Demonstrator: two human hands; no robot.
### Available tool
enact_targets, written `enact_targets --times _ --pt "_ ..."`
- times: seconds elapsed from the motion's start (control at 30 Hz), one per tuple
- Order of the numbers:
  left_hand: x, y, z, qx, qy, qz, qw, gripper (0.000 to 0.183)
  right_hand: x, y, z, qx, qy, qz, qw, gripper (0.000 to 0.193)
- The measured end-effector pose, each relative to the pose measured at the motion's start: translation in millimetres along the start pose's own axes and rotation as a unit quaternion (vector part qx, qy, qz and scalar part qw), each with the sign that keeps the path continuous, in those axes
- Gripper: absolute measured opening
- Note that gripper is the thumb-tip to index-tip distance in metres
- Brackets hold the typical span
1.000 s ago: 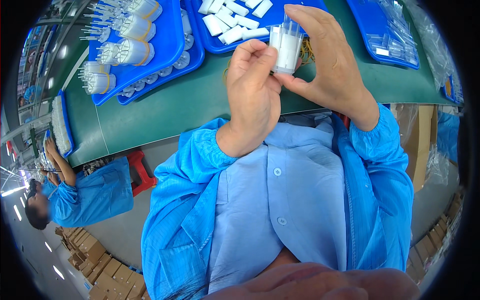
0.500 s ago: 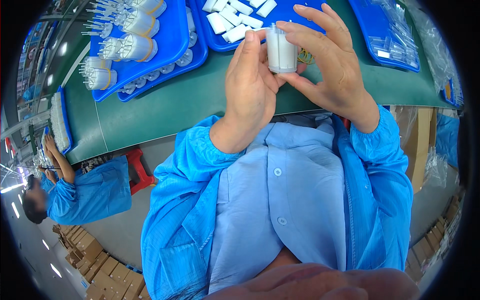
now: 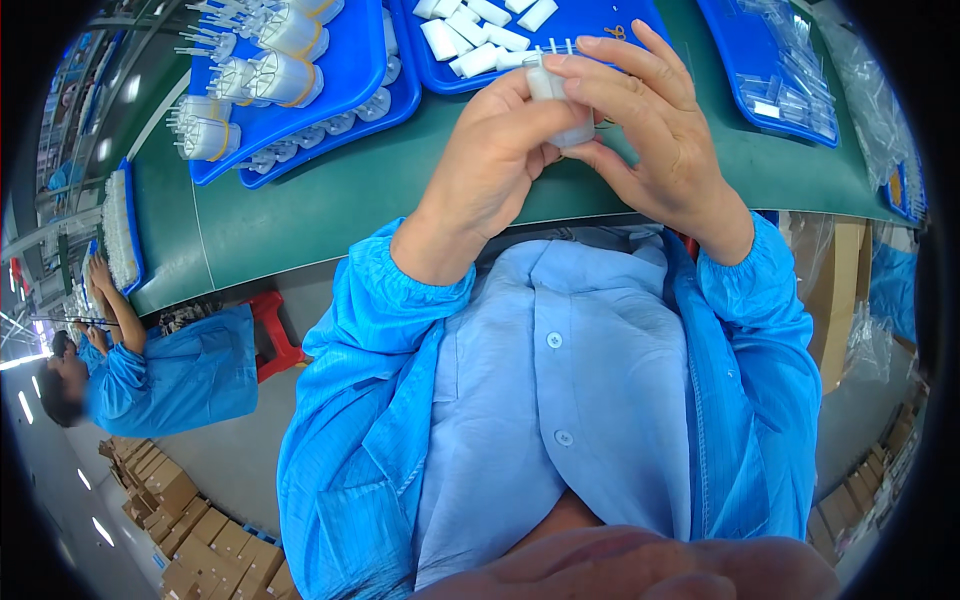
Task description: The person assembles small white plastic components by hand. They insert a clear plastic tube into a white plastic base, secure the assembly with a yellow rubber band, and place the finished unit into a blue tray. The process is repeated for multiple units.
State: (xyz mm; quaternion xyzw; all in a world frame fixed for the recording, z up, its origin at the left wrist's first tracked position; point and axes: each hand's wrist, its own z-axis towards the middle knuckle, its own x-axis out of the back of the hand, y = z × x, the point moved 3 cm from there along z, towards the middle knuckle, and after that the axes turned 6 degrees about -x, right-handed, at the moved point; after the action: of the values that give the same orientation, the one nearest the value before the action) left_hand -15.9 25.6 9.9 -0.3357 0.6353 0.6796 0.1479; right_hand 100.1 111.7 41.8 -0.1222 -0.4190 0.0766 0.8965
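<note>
A long green worktop (image 3: pixel 330 200) is stretching across a factory floor, its matte surface carrying several shallow blue plastic trays. Stacks of brown cardboard boxes (image 3: pixel 180 520) are sitting on the grey floor to the lower left, and a co-worker in a blue smock (image 3: pixel 170 375) is leaning over the same worktop farther along, beside a red stool (image 3: pixel 272 330).

The person is holding a small white plastic part (image 3: pixel 560 95) up above the near edge of the worktop, in front of the chest. It looks like a smooth, slightly translucent cylinder with thin prongs sticking up from its top end. The left hand (image 3: pixel 490 160) is wrapping around it from the left, thumb and fingers closed against its side. The right hand (image 3: pixel 650 140) is gripping it from the right, its fingers (image 3: pixel 610 65) curling over the top near the prongs, so both hands are clamped on the piece.

The left blue tray (image 3: pixel 350 85) is holding rows of similar white cylinders (image 3: pixel 270 75) lying on their sides, some banded in yellow, with wire-like pins pointing left. The middle tray (image 3: pixel 600 20) is holding small white rectangular blocks (image 3: pixel 470 35). The right tray (image 3: pixel 760 70) is carrying clear, glossy plastic pieces. Crinkled transparent bags (image 3: pixel 860 90) are lying at the far right. The person's smock is a smooth light blue with buttons.
</note>
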Motion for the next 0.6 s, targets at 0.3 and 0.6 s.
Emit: enact_targets --times 0.3,0.6 --pt "5 6 -14 -0.192 0.118 0.35 0.909 0.033 36 52 -12 -0.11 0.016 -0.012 0.994 0.026" --pt "28 -2 -18 -0.322 0.111 0.445 0.828 0.033 -9 37 -44 -0.079 -0.087 -0.038 0.992 0.016"
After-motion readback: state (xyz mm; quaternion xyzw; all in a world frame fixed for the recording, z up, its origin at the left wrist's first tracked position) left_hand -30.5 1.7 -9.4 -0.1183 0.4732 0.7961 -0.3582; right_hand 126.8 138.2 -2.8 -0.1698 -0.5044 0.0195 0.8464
